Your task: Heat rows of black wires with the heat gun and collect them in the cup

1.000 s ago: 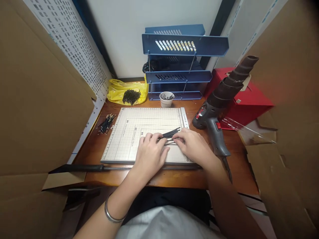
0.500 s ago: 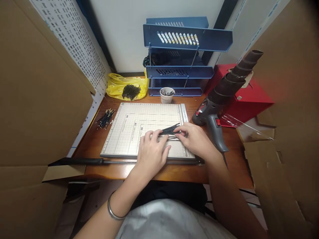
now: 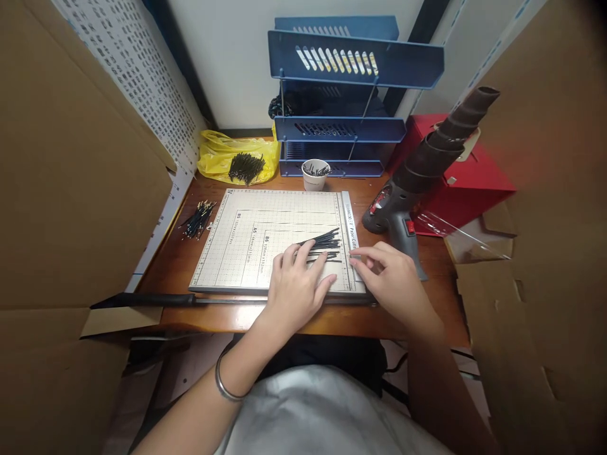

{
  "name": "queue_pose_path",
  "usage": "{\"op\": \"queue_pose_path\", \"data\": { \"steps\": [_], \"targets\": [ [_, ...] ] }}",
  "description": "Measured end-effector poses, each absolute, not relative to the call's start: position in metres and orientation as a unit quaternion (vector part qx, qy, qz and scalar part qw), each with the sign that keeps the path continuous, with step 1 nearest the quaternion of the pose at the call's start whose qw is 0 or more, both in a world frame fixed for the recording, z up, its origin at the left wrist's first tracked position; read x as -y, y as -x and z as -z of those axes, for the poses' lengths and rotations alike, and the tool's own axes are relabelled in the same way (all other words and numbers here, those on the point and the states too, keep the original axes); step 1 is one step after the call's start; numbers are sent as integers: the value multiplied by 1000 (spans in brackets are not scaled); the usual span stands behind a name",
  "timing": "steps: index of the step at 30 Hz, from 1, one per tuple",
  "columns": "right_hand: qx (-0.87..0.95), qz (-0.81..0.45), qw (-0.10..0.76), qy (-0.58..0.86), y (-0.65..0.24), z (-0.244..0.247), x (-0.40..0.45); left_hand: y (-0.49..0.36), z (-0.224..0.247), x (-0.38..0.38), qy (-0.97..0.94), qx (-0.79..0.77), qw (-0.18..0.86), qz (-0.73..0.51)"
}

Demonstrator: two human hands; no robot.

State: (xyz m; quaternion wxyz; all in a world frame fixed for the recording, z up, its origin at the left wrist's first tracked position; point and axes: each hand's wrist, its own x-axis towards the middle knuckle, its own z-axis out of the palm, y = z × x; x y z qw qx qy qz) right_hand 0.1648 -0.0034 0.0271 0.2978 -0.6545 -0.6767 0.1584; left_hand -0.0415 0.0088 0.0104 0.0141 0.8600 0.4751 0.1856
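Observation:
Thin black strands, like wires or narrow tubing (image 3: 326, 239), lie fanned out on a gridded paper cutter (image 3: 251, 259). My left hand (image 3: 296, 278) rests over their left ends with its fingers spread, pressing on the board. At the board's right edge is my right hand (image 3: 391, 272), thumb and index fingertips close together by the metal ruler strip (image 3: 351, 230). Whatever is between those fingertips is too small to make out. The cutter's long black-handled blade arm (image 3: 161, 299) lies along the near side.
A bundle of dark strands (image 3: 198, 220) lies left of the board. Behind it are a yellow bag (image 3: 213, 158) with a black pile (image 3: 246, 168), a white cup (image 3: 314, 182) of short pieces and a blue rack (image 3: 355, 60). A heat gun (image 3: 408, 189) and red box (image 3: 478, 183) stand right.
My right hand has moved away from the right ends of the strands, rightward to the ruler strip. The left hand stays on the strands. The whole view has shifted slightly.

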Motion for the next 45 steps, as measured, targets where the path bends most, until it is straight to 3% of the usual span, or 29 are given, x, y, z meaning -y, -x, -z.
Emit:
{"op": "queue_pose_path", "data": {
  "steps": [14,28,37,45],
  "targets": [
    [655,-157,324,664,-168,-26,11,25,-13,-16,-861,-466,20,-201],
    [635,-161,332,679,-166,-26,10,14,-13,-39,-896,-427,27,-114],
    [508,-187,427,724,-156,-10,-8,5,-14,-41,-901,-418,43,-108],
    [536,-270,320,733,-147,-8,-20,30,-17,-33,-888,-441,35,-123]
  ]
}}
